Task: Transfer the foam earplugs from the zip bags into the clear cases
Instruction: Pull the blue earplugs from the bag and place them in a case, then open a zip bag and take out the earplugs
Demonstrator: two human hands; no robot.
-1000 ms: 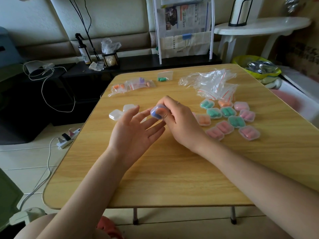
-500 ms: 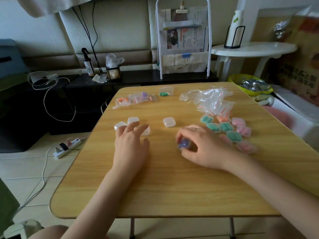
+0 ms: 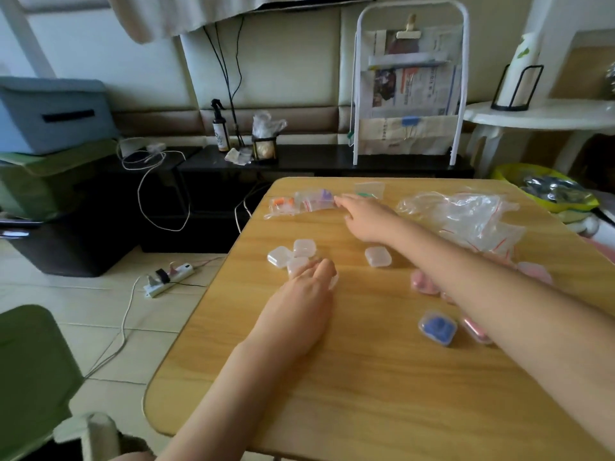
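the right hand [image 3: 367, 218] stretches out across the wooden counter [image 3: 366, 387] toward its far edge, fingers [image 3: 342, 201] straight and loose, the tips touching or just short of the zip bag with purple earplugs [image 3: 316, 199]; motion blur hides which. it grips nothing. just left of that bag lies a zip bag with orange earplugs [image 3: 281, 206], and behind the hand a small bag with green earplugs [image 3: 369, 191] sits near the counter's far edge.

the left hand [image 3: 299, 314] rests palm down on the counter, fingers relaxed and straight, their tips at a cluster of 3 empty clear cases [image 3: 293, 256]; the fingertips lie on or against the nearest of them. whether another case sits under the fingers is unclear. a 4th empty clear case [image 3: 377, 256] stands apart to the right, just beside the right forearm.

a closed case with blue earplugs [image 3: 437, 327] lies on the counter near the right forearm, apart from both hands. beside it, partly hidden by the arm, are cases with pink earplugs [image 3: 422, 282]. a heap of empty zip bags [image 3: 466, 216] with red seal strips lies on the far right of the counter.

beyond the counter a white rack with newspapers [image 3: 409, 91] stands on a low dark shelf [image 3: 316, 161], along with a spray bottle [image 3: 221, 131]. a power strip [image 3: 168, 277] lies on the tiled floor.
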